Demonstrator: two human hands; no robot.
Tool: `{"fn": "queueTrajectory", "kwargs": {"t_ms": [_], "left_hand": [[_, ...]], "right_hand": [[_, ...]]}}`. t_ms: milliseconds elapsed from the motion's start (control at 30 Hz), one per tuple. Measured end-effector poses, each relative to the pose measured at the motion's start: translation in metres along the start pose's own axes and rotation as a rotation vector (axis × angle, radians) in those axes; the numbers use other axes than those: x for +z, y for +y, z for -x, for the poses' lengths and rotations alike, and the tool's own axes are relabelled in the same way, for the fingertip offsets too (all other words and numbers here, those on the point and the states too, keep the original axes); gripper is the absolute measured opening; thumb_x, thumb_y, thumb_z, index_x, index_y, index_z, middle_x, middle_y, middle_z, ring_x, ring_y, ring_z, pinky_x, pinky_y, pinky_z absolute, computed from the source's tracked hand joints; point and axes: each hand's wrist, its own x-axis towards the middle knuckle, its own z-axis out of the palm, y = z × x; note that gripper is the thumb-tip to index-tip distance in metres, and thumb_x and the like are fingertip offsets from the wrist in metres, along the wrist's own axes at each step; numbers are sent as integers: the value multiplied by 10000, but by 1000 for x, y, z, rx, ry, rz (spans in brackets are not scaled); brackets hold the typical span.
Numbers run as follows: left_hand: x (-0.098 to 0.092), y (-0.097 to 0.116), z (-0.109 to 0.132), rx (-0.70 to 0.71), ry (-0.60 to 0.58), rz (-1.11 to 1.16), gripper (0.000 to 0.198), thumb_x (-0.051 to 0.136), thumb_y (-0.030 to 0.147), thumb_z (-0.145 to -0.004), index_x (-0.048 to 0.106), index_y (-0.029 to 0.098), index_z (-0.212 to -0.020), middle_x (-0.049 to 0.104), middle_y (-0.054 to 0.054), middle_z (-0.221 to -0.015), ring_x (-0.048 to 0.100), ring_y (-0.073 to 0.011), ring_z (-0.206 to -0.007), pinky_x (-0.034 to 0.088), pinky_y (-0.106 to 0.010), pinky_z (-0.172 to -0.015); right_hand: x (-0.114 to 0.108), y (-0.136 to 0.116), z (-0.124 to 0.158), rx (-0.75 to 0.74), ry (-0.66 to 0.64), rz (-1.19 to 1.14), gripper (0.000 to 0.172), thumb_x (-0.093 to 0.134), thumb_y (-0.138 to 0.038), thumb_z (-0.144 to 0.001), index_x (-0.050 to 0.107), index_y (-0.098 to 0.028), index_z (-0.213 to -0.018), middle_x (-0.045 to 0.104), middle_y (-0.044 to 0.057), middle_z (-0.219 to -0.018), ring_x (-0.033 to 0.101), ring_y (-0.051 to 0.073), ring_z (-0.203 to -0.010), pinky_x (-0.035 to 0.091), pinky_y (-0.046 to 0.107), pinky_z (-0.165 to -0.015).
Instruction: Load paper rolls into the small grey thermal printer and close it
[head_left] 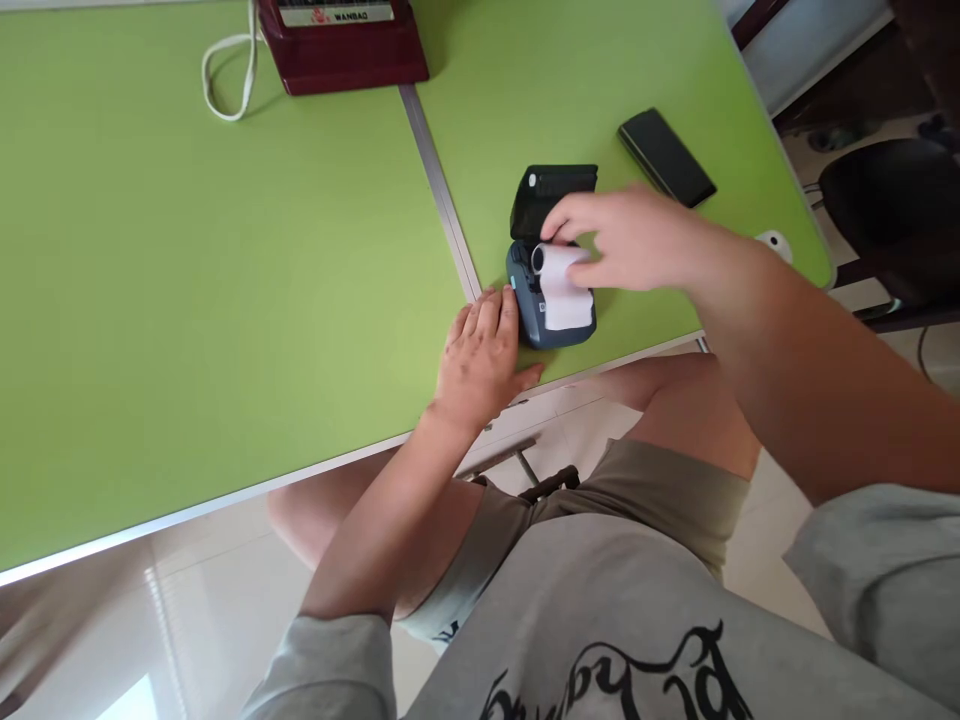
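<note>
A small dark blue-grey printer [534,312] sits near the front edge of the green table [225,300], its black lid [551,195] flipped up and back. A white paper roll [561,285] lies in its open bay, with a loose strip trailing toward me. My right hand [634,240] pinches the roll from the right, fingers closed on it. My left hand [484,355] lies flat on the table with fingers together, touching the printer's left side.
A black phone [666,157] lies at the table's right. A dark red device [341,45] with a white cord [229,80] stands at the back. A metal seam [439,190] splits the tabletop. A black chair [892,200] stands at right.
</note>
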Motion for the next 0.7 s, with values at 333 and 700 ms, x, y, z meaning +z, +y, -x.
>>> {"fn": "queueTrajectory", "kwargs": {"t_ms": [333, 700], "left_hand": [[6, -1, 1, -11, 44, -37, 931, 714, 461, -887, 335, 0, -1602, 462, -273, -1620, 407, -368, -1557, 312, -502, -1305], [6, -3, 2, 0, 68, -60, 912, 712, 464, -882, 361, -1, -1583, 496, -296, -1583, 439, -387, -1535, 354, -537, -1274]], "right_hand": [[64, 60, 99, 318, 670, -965, 365, 768, -482, -712, 521, -303, -912, 517, -54, -745, 375, 105, -506, 295, 266, -446], [67, 82, 50, 228, 682, -53, 338, 673, -306, -789, 574, -272, -1110, 705, 114, -1180, 684, 307, -1112, 556, 515, -1008]]}}
